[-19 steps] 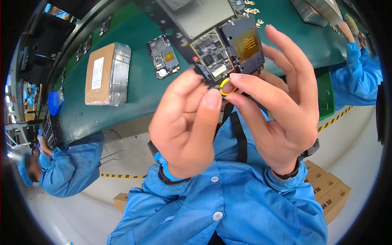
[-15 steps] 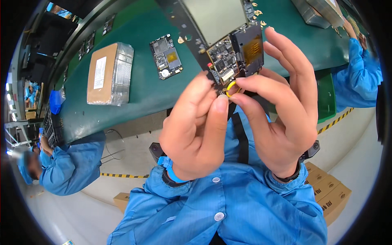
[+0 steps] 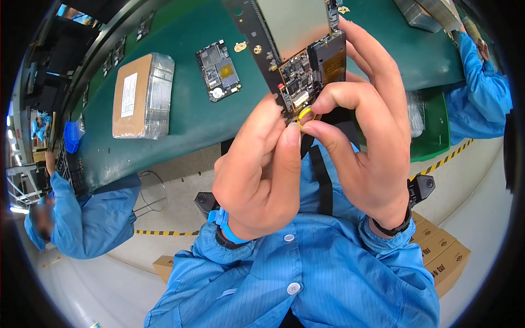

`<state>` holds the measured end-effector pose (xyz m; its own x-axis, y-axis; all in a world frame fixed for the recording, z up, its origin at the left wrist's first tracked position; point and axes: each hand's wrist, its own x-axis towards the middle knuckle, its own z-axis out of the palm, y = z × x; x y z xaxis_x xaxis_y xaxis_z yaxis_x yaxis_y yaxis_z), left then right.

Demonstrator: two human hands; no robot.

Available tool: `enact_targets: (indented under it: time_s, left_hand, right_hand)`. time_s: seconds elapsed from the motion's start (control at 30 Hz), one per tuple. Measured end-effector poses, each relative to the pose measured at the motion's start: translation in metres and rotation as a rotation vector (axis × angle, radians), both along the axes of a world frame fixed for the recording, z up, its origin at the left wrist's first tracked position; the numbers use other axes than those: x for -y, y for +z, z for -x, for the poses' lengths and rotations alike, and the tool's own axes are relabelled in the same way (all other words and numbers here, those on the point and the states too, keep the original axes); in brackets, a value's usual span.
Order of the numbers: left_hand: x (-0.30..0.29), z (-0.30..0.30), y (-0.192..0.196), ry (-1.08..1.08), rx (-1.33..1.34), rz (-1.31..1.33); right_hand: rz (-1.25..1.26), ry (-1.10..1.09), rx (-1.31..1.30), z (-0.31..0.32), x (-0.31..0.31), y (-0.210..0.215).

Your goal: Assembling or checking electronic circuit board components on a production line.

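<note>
A dark circuit board [image 3: 293, 76] with a large pale metal plate stands tilted in front of me. My left hand [image 3: 257, 169] is closed on its lower end, the thumb near the bottom corner. A small yellow loop [image 3: 304, 112] sits at that corner, thin like a wire or strip; its exact kind cannot be made out. My right hand [image 3: 372, 136] has thumb and bent index finger closed round the loop. Its other fingers reach up beside the board's right edge, partly hidden behind it.
On the green table [image 3: 191, 109] lie another circuit board [image 3: 214, 74] and a plastic-wrapped stack [image 3: 134, 95] with a cardboard face. A green bin [image 3: 435, 131] stands at the right, with cardboard boxes [image 3: 445, 259] below. Co-workers in blue are at the far left and right.
My right index finger has bent more, and its other fingers have drawn in toward the board. The yellow loop looks narrower and more covered. The board has turned slightly more upright.
</note>
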<state>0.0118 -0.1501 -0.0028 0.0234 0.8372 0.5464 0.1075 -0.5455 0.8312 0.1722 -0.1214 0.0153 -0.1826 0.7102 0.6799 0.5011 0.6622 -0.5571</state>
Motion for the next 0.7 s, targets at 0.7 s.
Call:
enact_targets:
  time_s: [0.7]
  left_hand:
    - [0.0017, 0.0039, -0.0004, -0.050, 0.079, 0.104]
  right_hand:
    - [0.087, 0.024, -0.024, 0.0014, 0.0049, 0.0008]
